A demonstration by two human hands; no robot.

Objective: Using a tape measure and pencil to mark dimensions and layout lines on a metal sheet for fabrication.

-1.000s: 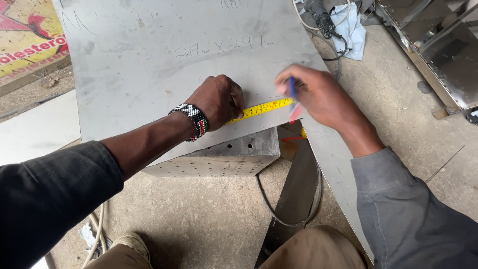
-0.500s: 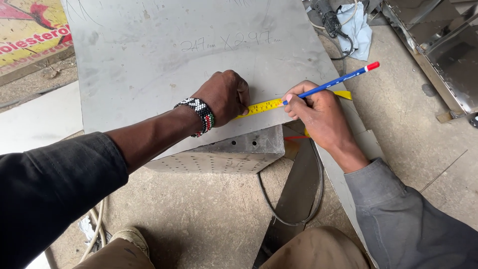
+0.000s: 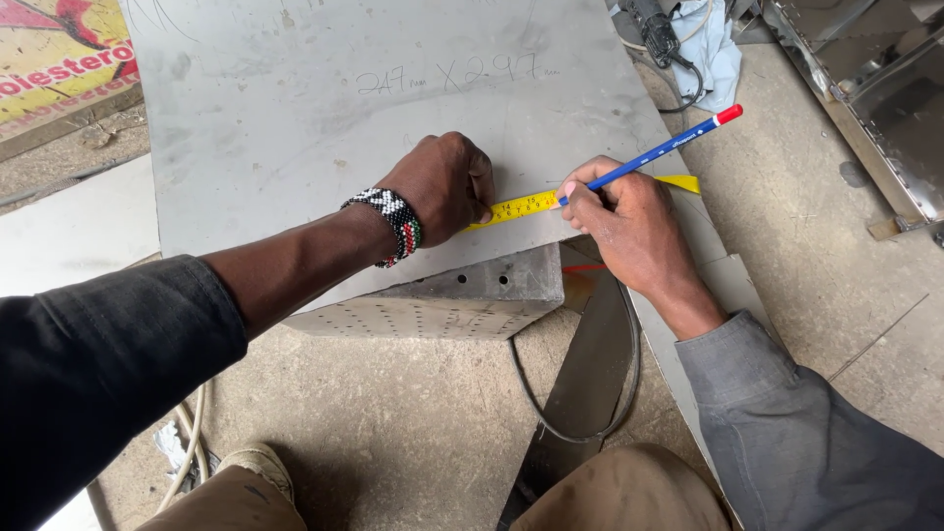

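Single head view, steep downward, close over metal sheet (image 3: 324,128).

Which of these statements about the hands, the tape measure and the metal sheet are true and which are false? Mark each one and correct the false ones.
1. The left hand presses a yellow tape measure onto the grey metal sheet. True.
2. The right hand holds a red marker pen. False: it holds a blue pencil with a red end.
3. The left wrist wears a beaded bracelet. True.
4. The pencil tip rests at the tape. True.
5. The sheet lies flat on the floor. False: it rests on a perforated metal box.
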